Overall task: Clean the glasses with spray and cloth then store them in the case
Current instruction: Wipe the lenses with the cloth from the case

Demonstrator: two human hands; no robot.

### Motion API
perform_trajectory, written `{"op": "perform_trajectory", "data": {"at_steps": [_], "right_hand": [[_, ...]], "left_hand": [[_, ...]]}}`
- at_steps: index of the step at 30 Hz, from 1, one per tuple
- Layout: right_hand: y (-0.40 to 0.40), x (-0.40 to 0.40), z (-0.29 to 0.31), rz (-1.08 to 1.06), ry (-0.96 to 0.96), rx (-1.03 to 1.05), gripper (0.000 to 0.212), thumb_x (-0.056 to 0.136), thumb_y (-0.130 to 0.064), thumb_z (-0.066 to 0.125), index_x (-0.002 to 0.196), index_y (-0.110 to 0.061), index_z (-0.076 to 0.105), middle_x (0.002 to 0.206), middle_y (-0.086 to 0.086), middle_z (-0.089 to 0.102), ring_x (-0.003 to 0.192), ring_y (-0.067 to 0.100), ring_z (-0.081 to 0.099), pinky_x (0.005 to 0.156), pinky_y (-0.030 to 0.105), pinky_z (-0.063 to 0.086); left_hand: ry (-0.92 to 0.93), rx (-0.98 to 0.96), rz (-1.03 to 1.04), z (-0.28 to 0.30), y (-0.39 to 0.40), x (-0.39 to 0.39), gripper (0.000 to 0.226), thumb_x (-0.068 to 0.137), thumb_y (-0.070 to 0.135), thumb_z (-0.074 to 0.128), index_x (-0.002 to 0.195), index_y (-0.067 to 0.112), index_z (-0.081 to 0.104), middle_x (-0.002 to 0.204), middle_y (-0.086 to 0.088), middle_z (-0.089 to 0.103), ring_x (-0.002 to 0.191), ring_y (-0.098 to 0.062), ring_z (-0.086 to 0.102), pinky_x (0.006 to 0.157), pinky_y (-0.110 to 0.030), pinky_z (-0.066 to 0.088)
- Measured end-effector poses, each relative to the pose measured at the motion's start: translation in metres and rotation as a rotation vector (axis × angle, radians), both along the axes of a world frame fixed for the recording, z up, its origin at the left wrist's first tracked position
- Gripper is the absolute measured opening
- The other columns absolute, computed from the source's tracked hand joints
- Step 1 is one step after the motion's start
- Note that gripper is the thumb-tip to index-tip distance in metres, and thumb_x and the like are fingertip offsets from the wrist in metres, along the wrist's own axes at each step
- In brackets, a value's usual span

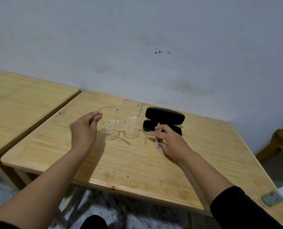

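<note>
Clear-framed glasses (119, 123) hang a little above the wooden table (121, 162), arms unfolded, with small yellow-orange specks on both lenses. My left hand (84, 129) pinches them at the left temple hinge. My right hand (168, 139) holds a pale crumpled cloth (159, 146) in its curled fingers, with the forefinger stretched toward the glasses. Just behind that hand lies the black glasses case (164, 118), open. A spray bottle (278, 195) with a colourful label lies on its side at the table's right edge.
A second wooden table (21, 103) stands to the left with a narrow gap between. The grey wall (137, 47) runs right behind both tables. A wooden stool or bench (278, 144) shows at the far right.
</note>
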State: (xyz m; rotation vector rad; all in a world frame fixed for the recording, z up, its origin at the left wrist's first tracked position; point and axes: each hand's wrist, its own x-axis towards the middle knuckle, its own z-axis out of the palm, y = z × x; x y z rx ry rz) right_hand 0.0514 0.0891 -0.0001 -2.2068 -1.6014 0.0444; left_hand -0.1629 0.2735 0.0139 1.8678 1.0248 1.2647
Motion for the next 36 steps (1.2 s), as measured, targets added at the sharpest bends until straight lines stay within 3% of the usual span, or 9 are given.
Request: {"op": "perform_trajectory", "data": {"at_steps": [3,8,15,20,24,28,31,36], "right_hand": [[0.005,0.000,0.002,0.002,-0.070,-0.056,0.023,0.093,-0.017,0.053,0.112,-0.020,0.067,0.138,-0.007,0.041,0.118,0.013,0.048,0.089,0.024,0.041],[0.006,-0.007,0.001,-0.074,0.132,0.032,0.013,0.089,-0.018,0.062,0.091,-0.008,0.069,0.131,-0.001,0.048,0.111,0.006,0.045,0.089,0.015,0.030],[-0.007,-0.022,-0.011,-0.151,0.354,0.175,0.008,0.081,-0.020,0.072,0.076,-0.018,0.066,0.129,-0.001,0.056,0.113,0.011,0.052,0.091,0.021,0.037],[-0.011,-0.026,-0.013,-0.198,0.425,0.246,0.003,0.080,-0.020,0.073,0.083,-0.020,0.074,0.128,0.000,0.059,0.116,0.011,0.053,0.101,0.032,0.043],[-0.011,-0.036,-0.006,-0.234,0.684,0.449,0.016,0.084,-0.011,0.068,0.080,-0.025,0.074,0.122,-0.006,0.061,0.114,0.007,0.056,0.095,0.028,0.048],[-0.009,-0.045,-0.001,-0.273,0.894,0.610,0.021,0.085,-0.007,0.067,0.075,-0.026,0.073,0.119,-0.004,0.065,0.110,0.009,0.061,0.093,0.031,0.051],[-0.005,-0.051,-0.001,-0.311,0.979,0.687,0.014,0.083,-0.011,0.069,0.077,-0.021,0.073,0.117,-0.001,0.068,0.106,0.011,0.064,0.095,0.038,0.051],[-0.006,-0.057,-0.003,-0.399,0.970,0.758,0.021,0.082,-0.014,0.071,0.070,-0.032,0.073,0.102,-0.011,0.070,0.101,0.004,0.064,0.094,0.033,0.050]], "left_hand": [[-0.006,0.004,-0.003,-0.001,0.002,-0.001,0.017,0.089,0.014,0.056,0.100,0.011,0.070,0.100,-0.006,0.071,0.092,-0.012,0.063,0.089,-0.022,0.042],[0.001,-0.002,-0.011,0.000,0.003,0.000,0.018,0.089,0.015,0.056,0.101,0.010,0.070,0.101,-0.006,0.071,0.091,-0.008,0.059,0.087,-0.019,0.041],[-0.006,-0.006,-0.027,-0.002,0.001,0.002,0.018,0.090,0.016,0.056,0.100,0.011,0.069,0.099,-0.004,0.071,0.090,-0.006,0.059,0.086,-0.017,0.040],[-0.010,-0.017,-0.041,-0.003,-0.004,0.004,0.017,0.089,0.015,0.056,0.100,0.011,0.069,0.099,-0.004,0.071,0.090,-0.006,0.059,0.085,-0.017,0.040],[-0.019,-0.028,-0.067,-0.004,-0.012,0.010,0.016,0.088,0.014,0.058,0.099,0.012,0.070,0.098,-0.004,0.071,0.088,-0.006,0.060,0.082,-0.013,0.040],[-0.015,0.000,-0.112,-0.007,-0.024,0.020,0.016,0.087,0.013,0.060,0.098,0.012,0.071,0.096,-0.004,0.072,0.086,-0.005,0.061,0.081,-0.009,0.040],[-0.003,0.040,-0.172,-0.011,-0.034,0.026,0.015,0.085,0.011,0.062,0.097,0.012,0.071,0.096,-0.005,0.072,0.086,-0.004,0.060,0.075,0.004,0.037],[-0.010,0.064,-0.219,-0.012,-0.050,0.032,0.015,0.084,0.010,0.063,0.097,0.012,0.071,0.095,-0.005,0.072,0.085,-0.003,0.059,0.075,0.006,0.036]]}}
